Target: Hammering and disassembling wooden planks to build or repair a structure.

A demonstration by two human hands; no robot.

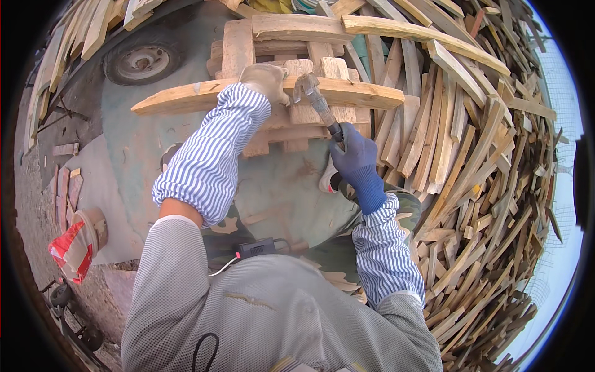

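A long wooden plank [186, 98] lies crosswise over a stack of short, thick wooden blocks [297, 111]. My left hand [263, 80], in a pale work glove, is closed over this plank near its middle. Whether something small is also pinched between those fingers cannot be made out. My right hand [356, 152], in a dark blue knitted glove, is wrapped round the dark grip of a claw hammer [321, 109]. The metal head of the hammer is just above the plank, a little right of my left hand. Striped sleeve covers reach over both forearms.
A large heap of loose wooden strips [489, 204] fills the right side. Far left are a wheel [142, 64] and more wood [96, 31]. A bucket [93, 229] with a red and white bag [71, 251] stands at left. Greenish sheeting [279, 186] covers the ground before me.
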